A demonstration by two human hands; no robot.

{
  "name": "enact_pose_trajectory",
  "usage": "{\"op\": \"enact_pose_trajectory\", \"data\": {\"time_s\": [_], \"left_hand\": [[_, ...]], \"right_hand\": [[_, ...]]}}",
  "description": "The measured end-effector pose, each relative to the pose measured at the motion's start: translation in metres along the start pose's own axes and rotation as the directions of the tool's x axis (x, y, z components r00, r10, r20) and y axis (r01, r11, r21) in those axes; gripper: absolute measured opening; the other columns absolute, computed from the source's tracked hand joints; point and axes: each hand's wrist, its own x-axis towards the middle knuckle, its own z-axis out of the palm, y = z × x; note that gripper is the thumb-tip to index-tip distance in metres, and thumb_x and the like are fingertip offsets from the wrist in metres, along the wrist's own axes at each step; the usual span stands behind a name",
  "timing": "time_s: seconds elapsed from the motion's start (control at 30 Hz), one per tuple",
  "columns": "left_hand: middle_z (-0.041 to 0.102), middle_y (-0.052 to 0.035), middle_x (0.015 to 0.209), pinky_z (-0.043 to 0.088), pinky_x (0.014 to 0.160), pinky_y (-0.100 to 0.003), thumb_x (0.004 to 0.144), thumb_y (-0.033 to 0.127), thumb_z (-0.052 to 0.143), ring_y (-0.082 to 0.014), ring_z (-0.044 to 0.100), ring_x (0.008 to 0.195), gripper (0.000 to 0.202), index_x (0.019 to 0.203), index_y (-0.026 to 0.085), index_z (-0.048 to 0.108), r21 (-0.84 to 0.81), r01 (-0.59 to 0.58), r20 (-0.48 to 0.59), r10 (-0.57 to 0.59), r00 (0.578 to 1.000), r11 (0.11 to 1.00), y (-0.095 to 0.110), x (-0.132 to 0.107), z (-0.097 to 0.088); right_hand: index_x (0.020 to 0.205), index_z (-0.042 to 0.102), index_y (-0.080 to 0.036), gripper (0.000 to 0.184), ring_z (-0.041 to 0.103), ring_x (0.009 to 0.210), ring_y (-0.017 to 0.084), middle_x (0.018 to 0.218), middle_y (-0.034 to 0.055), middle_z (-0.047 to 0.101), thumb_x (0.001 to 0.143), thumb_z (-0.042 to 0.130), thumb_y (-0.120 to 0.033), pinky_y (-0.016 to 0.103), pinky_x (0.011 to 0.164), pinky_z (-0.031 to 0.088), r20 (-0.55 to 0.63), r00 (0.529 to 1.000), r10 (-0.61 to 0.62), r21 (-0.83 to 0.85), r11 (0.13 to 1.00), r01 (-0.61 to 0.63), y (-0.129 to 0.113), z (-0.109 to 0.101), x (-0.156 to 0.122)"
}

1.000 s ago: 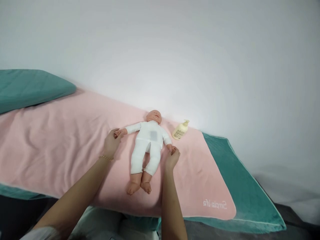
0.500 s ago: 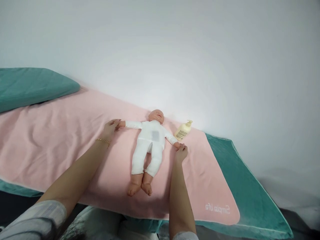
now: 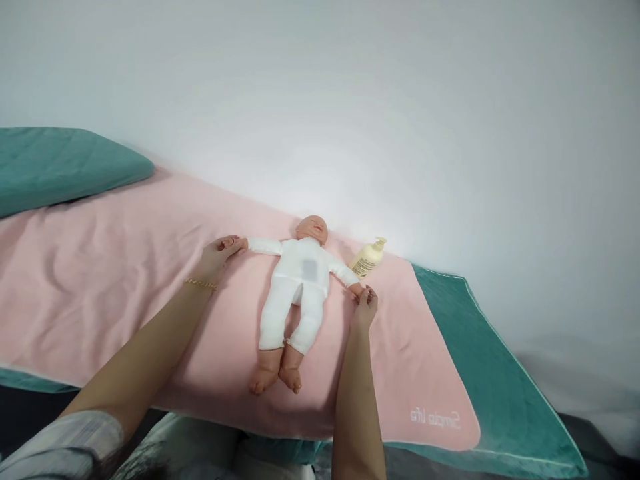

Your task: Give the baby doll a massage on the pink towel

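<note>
A baby doll (image 3: 302,267) with a white cloth body lies on its back on a pink blanket (image 3: 400,360), head toward the wall and bare feet toward me. Its arms are stretched out to both sides. My left hand (image 3: 218,256), below a gold bracelet, is closed around the doll's hand on the left. On the right, my right hand (image 3: 366,307) pinches the doll's other hand between thumb and fingers. A pale yellow pump bottle (image 3: 368,259) leans tilted just beyond my right hand, beside the doll's arm.
Under the blanket is a green cover (image 3: 480,360), showing at the right end and along the front edge. A green cushion (image 3: 65,167) rests at the far left. The white wall (image 3: 320,100) runs behind the bed.
Both hands keep hold of the doll's hands, with small shifts of my fingers. The doll's arm on the left has moved slightly left and up; the whole view has shifted a little.
</note>
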Motion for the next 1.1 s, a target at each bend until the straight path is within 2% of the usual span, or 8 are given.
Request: {"op": "enact_pose_trajectory", "data": {"time_s": [0.17, 0.3, 0.47, 0.6, 0.73, 0.83, 0.93, 1.1], "left_hand": [[0.071, -0.0073, 0.094, 0.056, 0.088, -0.034, 0.062, 0.033, 0.086, -0.0202, 0.068, 0.088, 0.042, 0.098, 0.015, 0.074, 0.148, -0.055, -0.051, 0.063, 0.997, 0.988, -0.004, -0.002, 0.000], [0.072, -0.0101, 0.098, 0.057, 0.088, -0.035, 0.065, 0.034, 0.083, -0.0207, 0.069, 0.087, 0.043, 0.102, 0.014, 0.074, 0.148, -0.060, -0.043, 0.067, 0.997, 0.987, -0.005, -0.003, 0.000], [0.072, -0.0123, 0.100, 0.058, 0.086, -0.034, 0.069, 0.031, 0.081, -0.0208, 0.071, 0.087, 0.038, 0.102, 0.012, 0.075, 0.084, -0.050, -0.033, 0.053, 0.998, 0.995, -0.004, -0.004, 0.001], [0.071, -0.0128, 0.108, 0.059, 0.088, -0.033, 0.076, 0.029, 0.077, -0.0217, 0.070, 0.096, 0.031, 0.103, 0.013, 0.074, 0.009, -0.033, -0.013, 0.033, 0.999, 0.999, -0.001, -0.008, 0.004], [0.070, -0.0115, 0.114, 0.059, 0.086, -0.027, 0.085, 0.023, 0.069, -0.0186, 0.068, 0.100, 0.021, 0.104, 0.015, 0.073, -0.063, 0.009, 0.003, -0.009, 1.000, 0.998, 0.003, -0.009, 0.004], [0.071, -0.0108, 0.108, 0.059, 0.083, -0.023, 0.087, 0.014, 0.066, -0.0153, 0.069, 0.094, 0.022, 0.108, 0.014, 0.070, -0.176, 0.105, 0.043, -0.099, 0.994, 0.979, 0.007, -0.008, 0.002], [0.071, -0.0105, 0.109, 0.059, 0.086, -0.021, 0.084, 0.006, 0.066, -0.0144, 0.069, 0.097, 0.030, 0.112, 0.014, 0.068, -0.242, 0.173, 0.123, -0.147, 0.982, 0.955, 0.012, -0.009, 0.001], [0.069, -0.0097, 0.116, 0.057, 0.090, -0.020, 0.076, 0.003, 0.073, -0.0149, 0.069, 0.102, 0.034, 0.108, 0.015, 0.071, -0.211, 0.142, 0.135, -0.115, 0.984, 0.967, 0.012, -0.013, 0.003]], "right_hand": [[0.109, 0.057, -0.017, 0.050, 0.064, 0.081, 0.016, 0.105, 0.0083, 0.064, 0.077, 0.065, -0.055, 0.030, 0.070, 0.056, -0.002, 1.000, -0.009, -0.038, 0.999, 0.009, -0.004, 0.000, -0.006], [0.103, 0.059, -0.018, 0.049, 0.062, 0.085, 0.019, 0.102, 0.0070, 0.064, 0.070, 0.073, -0.051, 0.029, 0.066, 0.055, -0.030, 0.999, -0.034, -0.099, 0.995, 0.031, -0.007, 0.001, -0.011], [0.094, 0.060, -0.017, 0.040, 0.061, 0.078, 0.018, 0.096, 0.0073, 0.065, 0.077, 0.064, -0.053, 0.027, 0.058, 0.051, -0.049, 0.998, -0.041, -0.135, 0.990, 0.034, -0.011, 0.004, -0.015], [0.092, 0.061, -0.017, 0.039, 0.060, 0.073, 0.017, 0.093, 0.0083, 0.066, 0.084, 0.054, -0.054, 0.027, 0.056, 0.050, -0.057, 0.997, -0.042, -0.143, 0.989, 0.034, -0.012, 0.004, -0.015], [0.100, 0.060, -0.016, 0.042, 0.062, 0.077, 0.018, 0.104, 0.0110, 0.065, 0.087, 0.048, -0.054, 0.029, 0.061, 0.052, -0.053, 0.998, -0.040, -0.130, 0.991, 0.033, -0.010, 0.002, -0.012], [0.108, 0.058, -0.016, 0.045, 0.064, 0.082, 0.018, 0.112, 0.0116, 0.063, 0.085, 0.051, -0.054, 0.030, 0.069, 0.055, -0.026, 0.999, -0.039, -0.109, 0.993, 0.036, -0.008, 0.001, -0.010], [0.112, 0.057, -0.016, 0.051, 0.065, 0.085, 0.018, 0.110, 0.0104, 0.063, 0.079, 0.061, -0.055, 0.031, 0.072, 0.056, 0.003, 0.999, -0.038, -0.108, 0.993, 0.038, -0.006, 0.001, -0.009], [0.106, 0.058, -0.017, 0.054, 0.064, 0.085, 0.020, 0.102, 0.0081, 0.065, 0.070, 0.072, -0.055, 0.031, 0.069, 0.055, 0.003, 0.999, -0.044, -0.140, 0.989, 0.044, -0.001, 0.000, -0.008]]}}
